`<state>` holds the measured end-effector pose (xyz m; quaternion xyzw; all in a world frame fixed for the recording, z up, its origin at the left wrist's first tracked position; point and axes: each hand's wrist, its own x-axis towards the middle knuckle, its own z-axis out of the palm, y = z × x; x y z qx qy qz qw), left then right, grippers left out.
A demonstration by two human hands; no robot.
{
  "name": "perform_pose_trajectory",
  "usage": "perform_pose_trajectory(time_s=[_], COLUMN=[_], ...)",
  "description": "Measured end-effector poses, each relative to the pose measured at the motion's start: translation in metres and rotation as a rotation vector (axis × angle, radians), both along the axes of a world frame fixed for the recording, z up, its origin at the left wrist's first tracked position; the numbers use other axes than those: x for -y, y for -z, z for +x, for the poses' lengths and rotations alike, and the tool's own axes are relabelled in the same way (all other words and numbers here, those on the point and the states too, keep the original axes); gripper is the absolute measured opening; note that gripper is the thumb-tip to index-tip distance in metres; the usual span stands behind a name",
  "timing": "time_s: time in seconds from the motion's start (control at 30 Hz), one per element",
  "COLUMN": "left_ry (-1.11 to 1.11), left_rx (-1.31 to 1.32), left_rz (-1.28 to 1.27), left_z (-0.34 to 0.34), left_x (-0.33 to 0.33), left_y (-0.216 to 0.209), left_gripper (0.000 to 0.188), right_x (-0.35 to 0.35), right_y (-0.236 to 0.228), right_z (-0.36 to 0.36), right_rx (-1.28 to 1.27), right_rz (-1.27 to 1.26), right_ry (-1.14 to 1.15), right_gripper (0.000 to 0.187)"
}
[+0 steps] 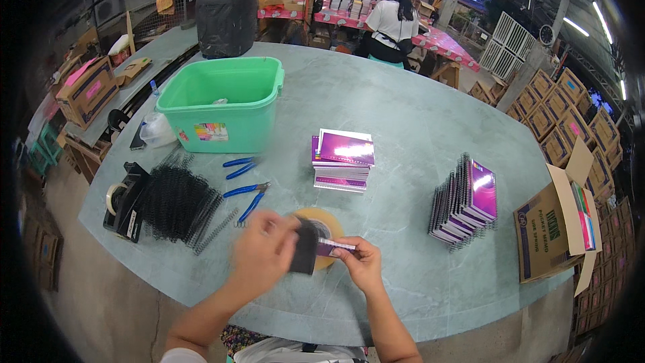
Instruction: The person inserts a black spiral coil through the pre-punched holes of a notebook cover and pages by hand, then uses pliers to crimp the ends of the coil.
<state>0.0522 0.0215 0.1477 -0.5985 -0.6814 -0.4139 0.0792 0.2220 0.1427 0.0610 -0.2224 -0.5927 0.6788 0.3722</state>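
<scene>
My right hand pinches a small notebook with a purple cover, its punched edge showing. My left hand is smeared by motion, and its fingers are curled close to a dark blurred flap-like piece beside the notebook; whether they grip it I cannot tell. Under both hands lies a wide roll of tan tape. Just beyond stands a stack of unbound purple notebooks. Blue-handled pliers and a second pair lie left of it. Black spiral coils are heaped further left.
A tape dispenser sits by the coils, and a green plastic tub behind them. Coil-bound notebooks are stacked on the right, near an open cardboard box. Another person sits at a far table.
</scene>
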Motion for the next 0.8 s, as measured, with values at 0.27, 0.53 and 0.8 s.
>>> perform_pose_trajectory(time_s=[0.27, 0.53, 0.8], left_ry=[-0.013, 0.087, 0.340], left_rx=[0.099, 0.266, 0.047], left_rz=[0.118, 0.043, -0.039], left_z=[0.001, -0.001, 0.022], left_x=[-0.009, -0.014, 0.015], left_y=[-0.003, 0.000, 0.099], left_gripper=[0.026, 0.025, 0.024], right_x=[-0.003, -0.004, -0.002], right_y=[0.005, 0.010, 0.008], right_z=[-0.005, -0.004, -0.015], right_rx=[0.040, 0.038, 0.019], right_rz=[0.120, 0.144, 0.477], right_ry=[0.048, 0.090, 0.005], right_gripper=[0.019, 0.023, 0.024])
